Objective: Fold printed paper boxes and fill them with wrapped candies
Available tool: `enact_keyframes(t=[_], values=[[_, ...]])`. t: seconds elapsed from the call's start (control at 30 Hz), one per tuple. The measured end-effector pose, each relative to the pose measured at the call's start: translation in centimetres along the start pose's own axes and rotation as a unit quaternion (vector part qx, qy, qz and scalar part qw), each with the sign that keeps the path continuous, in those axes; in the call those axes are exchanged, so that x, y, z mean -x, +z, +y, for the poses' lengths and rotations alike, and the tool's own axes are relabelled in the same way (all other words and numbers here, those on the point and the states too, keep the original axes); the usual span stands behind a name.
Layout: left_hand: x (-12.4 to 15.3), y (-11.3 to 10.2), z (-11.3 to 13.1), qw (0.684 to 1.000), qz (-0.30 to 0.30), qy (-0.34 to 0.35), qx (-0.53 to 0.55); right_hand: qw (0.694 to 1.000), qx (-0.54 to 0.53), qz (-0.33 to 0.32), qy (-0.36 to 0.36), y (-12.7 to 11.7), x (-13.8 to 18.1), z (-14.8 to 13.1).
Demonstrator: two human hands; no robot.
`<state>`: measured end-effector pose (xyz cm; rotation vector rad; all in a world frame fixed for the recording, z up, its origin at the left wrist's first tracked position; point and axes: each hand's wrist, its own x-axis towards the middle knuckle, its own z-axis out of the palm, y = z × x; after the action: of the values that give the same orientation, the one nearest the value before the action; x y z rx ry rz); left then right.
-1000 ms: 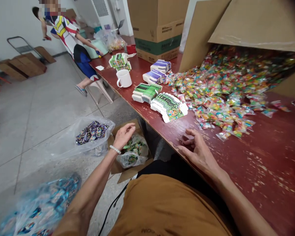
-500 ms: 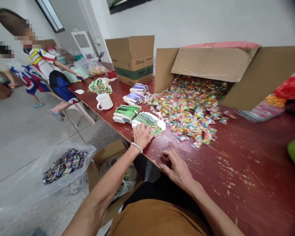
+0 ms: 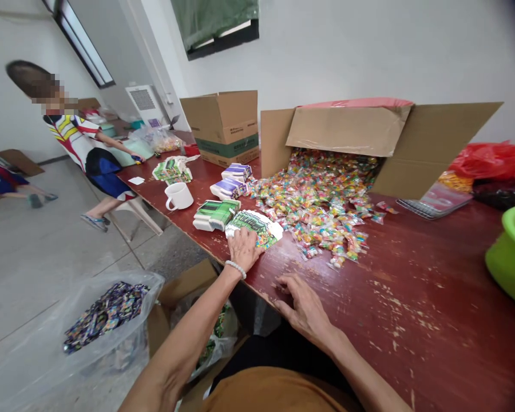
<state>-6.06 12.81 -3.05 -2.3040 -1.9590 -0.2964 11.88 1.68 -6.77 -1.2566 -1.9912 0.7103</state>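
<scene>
My left hand (image 3: 244, 250), with a beaded bracelet at the wrist, lies palm down on a fanned stack of green printed card packets (image 3: 269, 226), its fingers stretched over the near part. At the table's near edge rests my right hand (image 3: 304, 306); its fingers are loosely bent, the thumb is apart, and nothing shows in them. A neater pile of green packets (image 3: 217, 214) sits just left of the fanned stack, with purple-and-white packets (image 3: 228, 188) behind it. Small clear-wrapped colourful candies (image 3: 321, 209) spill toward me from a tipped cardboard box (image 3: 343, 131).
A white mug (image 3: 181, 196) and more green packets (image 3: 171, 170) stand farther left on the red table (image 3: 412, 309). Behind are a closed-sided carton (image 3: 227, 123) and, right, a green basin (image 3: 508, 260). Below left is a plastic bag of dark wrappers (image 3: 107, 315). A person (image 3: 75, 137) sits at the far end.
The view has tilted upward and shifted slightly right. My left hand stays on the fanned packets and my right hand at the edge. A second person in the background has moved left.
</scene>
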Motion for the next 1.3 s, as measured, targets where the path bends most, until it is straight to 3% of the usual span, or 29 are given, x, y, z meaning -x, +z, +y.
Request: enact_keyframes(t=[0.3, 0.5, 0.57, 0.7, 0.77, 0.8, 0.9, 0.93, 1.0, 1.07, 1.13, 1.3], values=[[-0.3, -0.3, 0.1, 0.996, 0.006, -0.037, 0.080, 1.000, -0.006, 0.013, -0.004, 0.0, 0.1, 0.1], [0.3, -0.6, -0.1, 0.968, 0.020, -0.073, 0.240, 0.994, -0.098, 0.013, 0.052, -0.3, -0.2, 0.3], [1.1, -0.9, 0.0, 0.944, 0.007, -0.083, 0.318, 0.975, -0.187, 0.042, 0.115, -0.4, -0.6, 0.7], [4.3, -1.6, 0.9, 0.884, -0.037, -0.085, 0.459, 0.897, -0.365, 0.148, 0.200, -1.2, -1.8, 0.4], [6.4, -2.0, 1.6, 0.821, -0.108, -0.084, 0.555, 0.870, -0.423, 0.171, 0.184, -1.8, -2.2, -0.5], [7.3, -2.3, 2.0, 0.759, -0.168, -0.084, 0.624, 0.863, -0.444, 0.170, 0.172, -2.1, -2.3, -1.0], [9.2, -2.9, 3.1, 0.521, -0.360, -0.049, 0.773, 0.857, -0.474, 0.116, 0.168, -2.8, -2.1, -2.7], [9.5, -3.0, 3.5, 0.463, -0.405, -0.028, 0.788, 0.855, -0.480, 0.090, 0.172, -2.9, -1.8, -3.1], [9.7, -3.0, 4.1, 0.398, -0.460, 0.008, 0.794, 0.846, -0.500, 0.031, 0.180, -3.3, -1.3, -3.9], [9.6, -2.8, 4.6, 0.394, -0.464, 0.019, 0.793, 0.832, -0.525, -0.023, 0.181, -3.6, -0.8, -4.5], [9.6, -2.5, 4.9, 0.421, -0.440, 0.022, 0.793, 0.827, -0.530, -0.052, 0.180, -3.9, -0.3, -4.8], [9.9, -2.6, 4.8, 0.484, -0.395, 0.036, 0.780, 0.850, -0.498, -0.046, 0.166, -4.3, 0.1, -5.3]])
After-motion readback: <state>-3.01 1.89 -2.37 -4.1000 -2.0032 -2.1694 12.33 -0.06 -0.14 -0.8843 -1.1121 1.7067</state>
